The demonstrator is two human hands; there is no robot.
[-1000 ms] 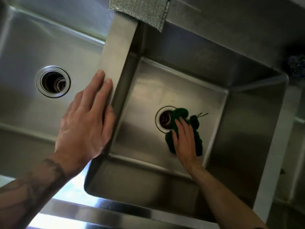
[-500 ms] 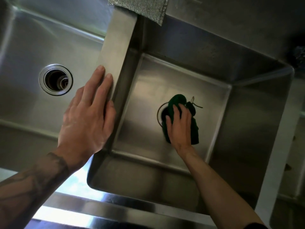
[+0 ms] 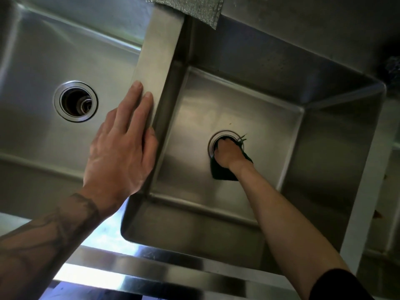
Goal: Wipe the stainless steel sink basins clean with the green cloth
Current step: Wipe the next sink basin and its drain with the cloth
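L hand [image 3: 121,148] lies flat, fingers straight and close together, on the divider [image 3: 160,50] btwn the two basins, while R hand [image 3: 227,153], fingers curled down, grips the green cloth [image 3: 220,174] over the drain [image 3: 213,140] in the R basin [image 3: 259,109].

1. Silver-grey glittery cloth [image 3: 188,7]: draped over the far end of the sink divider [image 3: 160,50], one corner hanging down on the right side; upper part cut off by the frame.
2. Dark lump [image 3: 392,66]: blurred, at the far right corner of the rim; kind cannot be told.
3. Orange-brown marks [image 3: 378,215]: small, on the pale surface beyond the right rim.
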